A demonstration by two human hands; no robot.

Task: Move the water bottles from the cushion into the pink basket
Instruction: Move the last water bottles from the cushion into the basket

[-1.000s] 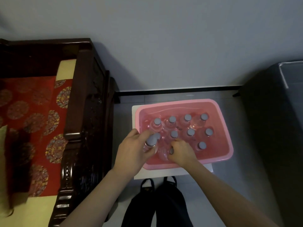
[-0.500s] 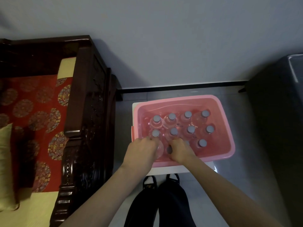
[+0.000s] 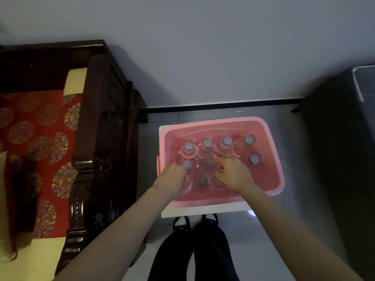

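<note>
The pink basket stands on a low white stand in front of me. Inside it, several clear water bottles with grey caps stand upright in rows. My left hand reaches into the front left corner, its fingers curled down over a bottle whose cap is hidden. My right hand hovers over the middle row with its fingers curled. What it grips is hidden. Between my hands a bottle stands free. The red patterned cushion lies on the left, with no bottle showing on it.
A dark carved wooden armrest separates the cushion from the basket. The white stand pokes out under the basket. A dark cabinet rises on the right. My legs in black trousers are below, and a yellow pillow sits at far left.
My left hand lowered its bottle into the front left corner. My right hand let go of the front bottle and moved right and back over the middle row.
</note>
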